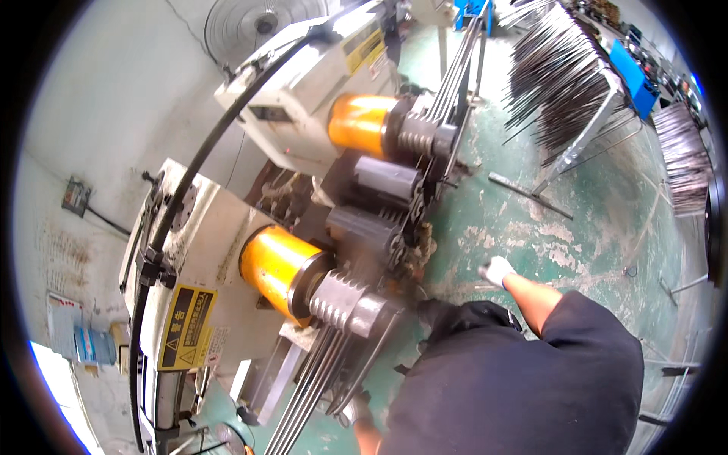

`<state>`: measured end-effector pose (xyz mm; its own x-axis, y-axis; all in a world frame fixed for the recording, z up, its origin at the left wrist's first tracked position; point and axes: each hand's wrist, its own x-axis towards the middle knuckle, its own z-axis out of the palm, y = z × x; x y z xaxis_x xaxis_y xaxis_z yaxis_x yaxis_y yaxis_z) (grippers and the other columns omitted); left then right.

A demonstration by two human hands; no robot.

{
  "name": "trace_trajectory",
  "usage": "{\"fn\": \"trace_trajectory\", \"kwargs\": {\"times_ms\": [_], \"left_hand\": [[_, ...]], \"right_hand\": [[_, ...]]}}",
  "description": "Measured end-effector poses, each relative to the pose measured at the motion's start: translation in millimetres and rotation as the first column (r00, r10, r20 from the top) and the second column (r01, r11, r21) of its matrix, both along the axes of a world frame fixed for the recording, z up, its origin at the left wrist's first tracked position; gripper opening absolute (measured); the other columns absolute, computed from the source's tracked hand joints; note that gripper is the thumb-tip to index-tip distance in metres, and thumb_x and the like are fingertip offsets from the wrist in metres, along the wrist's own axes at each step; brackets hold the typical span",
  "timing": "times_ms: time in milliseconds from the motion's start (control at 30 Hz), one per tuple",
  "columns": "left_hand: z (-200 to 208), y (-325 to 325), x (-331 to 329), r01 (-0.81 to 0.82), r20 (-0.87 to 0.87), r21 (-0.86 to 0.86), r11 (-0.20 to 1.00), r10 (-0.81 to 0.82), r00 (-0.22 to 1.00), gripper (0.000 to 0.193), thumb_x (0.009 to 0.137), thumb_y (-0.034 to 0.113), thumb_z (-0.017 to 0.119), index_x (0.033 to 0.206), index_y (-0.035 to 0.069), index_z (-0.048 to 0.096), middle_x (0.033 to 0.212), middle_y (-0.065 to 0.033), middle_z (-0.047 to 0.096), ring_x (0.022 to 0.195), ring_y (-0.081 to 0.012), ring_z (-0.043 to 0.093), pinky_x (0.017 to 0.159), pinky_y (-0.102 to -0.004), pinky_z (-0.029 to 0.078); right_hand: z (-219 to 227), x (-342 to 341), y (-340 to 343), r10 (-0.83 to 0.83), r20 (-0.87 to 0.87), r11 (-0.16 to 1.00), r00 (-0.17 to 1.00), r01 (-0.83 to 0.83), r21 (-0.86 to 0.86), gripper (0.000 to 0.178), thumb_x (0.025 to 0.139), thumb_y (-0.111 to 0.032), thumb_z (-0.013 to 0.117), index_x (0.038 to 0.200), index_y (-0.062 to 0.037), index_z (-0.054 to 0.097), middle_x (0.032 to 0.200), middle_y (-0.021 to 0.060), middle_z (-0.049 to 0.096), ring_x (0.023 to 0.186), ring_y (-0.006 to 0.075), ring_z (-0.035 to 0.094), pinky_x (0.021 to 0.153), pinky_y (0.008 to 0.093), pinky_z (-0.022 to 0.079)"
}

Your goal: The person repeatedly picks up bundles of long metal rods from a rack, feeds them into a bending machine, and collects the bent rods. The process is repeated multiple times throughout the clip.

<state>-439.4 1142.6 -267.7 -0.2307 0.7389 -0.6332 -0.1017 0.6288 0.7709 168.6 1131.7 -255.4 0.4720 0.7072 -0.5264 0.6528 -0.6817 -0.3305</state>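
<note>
My left hand [355,409], in a white glove, is low down beside a dark bar of the machine and the long thin metal rods [307,394]. Its fingers are mostly hidden, so whether it grips anything does not show. My right hand [497,271], gloved in white too, hangs over the green floor to the right of the machine. Its fingers look curled in; what they hold, if anything, I cannot make out. Just left of my body, the rods run beneath a ribbed metal roller [341,303] fixed to an orange cylinder [280,269].
A second orange cylinder [364,123] with a ribbed roller sits farther along the white machine [303,114]. A black hose [205,155] arches over it. Many thin rods [557,80] hang on a metal stand [565,159] at the far right. A wall fan [265,24] is at the back.
</note>
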Motion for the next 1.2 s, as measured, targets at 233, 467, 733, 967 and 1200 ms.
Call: {"fn": "trace_trajectory", "kwargs": {"times_ms": [233,467,733,967,1200], "left_hand": [[-41.8,-45.6,12.4,-0.094,0.194,-0.103,0.99,0.113,0.975,0.016,0.102,0.019,0.059,0.113,0.007,0.063,0.091,-0.0136,0.066,0.066,-0.0255,0.061,0.052,-0.036,0.045],[-70.3,-126.0,30.4,0.028,0.077,-0.006,1.0,-0.027,0.997,0.012,0.1,0.02,0.059,0.101,0.009,0.059,0.085,-0.0131,0.063,0.07,-0.0299,0.058,0.062,-0.0415,0.046],[-20.0,-101.2,-2.7,-0.453,0.45,-0.06,0.889,0.429,0.783,0.021,0.104,0.03,0.058,0.113,0.013,0.066,0.113,-0.0097,0.067,0.109,-0.0305,0.062,0.094,-0.0482,0.051],[71.7,-47.5,-19.2,-0.6,0.475,0.244,0.762,0.445,0.759,0.018,0.104,0.028,0.061,0.11,0.013,0.071,0.113,-0.0064,0.071,0.105,-0.0248,0.067,0.088,-0.0437,0.055],[190.1,-31.2,-105.6,-0.382,0.196,0.702,0.6,0.353,0.915,0.063,0.11,0.052,0.046,0.153,0.005,0.049,0.163,-0.0153,0.045,0.151,-0.0323,0.041,0.128,-0.0505,0.029]], "right_hand": [[-34.2,35.7,-154.7,-0.187,0.074,0.939,0.979,0.201,-0.28,0.058,0.096,-0.059,0.063,0.107,-0.005,0.081,0.115,0.0241,0.075,0.112,0.0417,0.071,0.097,0.0453,0.056],[-50.3,66.7,-172.1,-0.189,0.09,0.932,0.978,0.207,-0.296,0.052,0.095,-0.057,0.065,0.098,-0.0087,0.084,0.108,0.0211,0.078,0.105,0.0394,0.074,0.093,0.0442,0.057],[23.8,65.7,-50.4,-0.037,-0.11,0.999,0.993,0.032,-0.044,0.048,0.098,-0.05,0.065,0.117,-0.0087,0.08,0.12,0.0215,0.075,0.116,0.0374,0.071,0.101,0.044,0.055],[29.8,94.1,-8.6,-0.063,-0.208,0.991,0.976,0.086,0.103,0.041,0.096,-0.041,0.072,0.117,-0.0067,0.08,0.11,0.0186,0.079,0.104,0.0337,0.075,0.095,0.0418,0.056],[103.3,55.5,57.3,0.051,-0.351,0.881,0.935,0.123,0.456,0.044,0.096,-0.04,0.068,0.116,-0.0021,0.077,0.107,0.0217,0.077,0.102,0.0363,0.074,0.094,0.0428,0.056]]}}
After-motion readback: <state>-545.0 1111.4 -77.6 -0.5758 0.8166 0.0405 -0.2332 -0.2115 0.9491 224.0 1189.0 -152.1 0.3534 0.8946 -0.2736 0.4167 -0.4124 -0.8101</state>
